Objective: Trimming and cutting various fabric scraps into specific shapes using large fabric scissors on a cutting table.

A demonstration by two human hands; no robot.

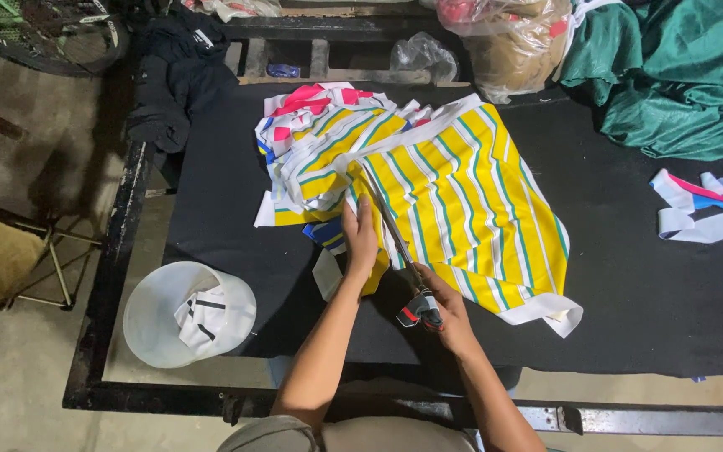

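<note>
A yellow fabric with white and green stripes (470, 201) lies spread on the black table (629, 276). My left hand (360, 238) presses flat on its left edge, holding the cloth down. My right hand (445, 311) grips the handles of long scissors (399, 243), whose blades run up along the fabric's left edge beside my left hand. More striped pieces in yellow, pink and blue (320, 134) are piled behind the left hand.
A white bucket (186, 314) holding cloth scraps hangs at the table's left front. White, pink and blue strips (705, 205) lie at the right. Green cloth (679, 67) and plastic bags (512, 33) sit at the back, with black cloth (173, 84) at the back left.
</note>
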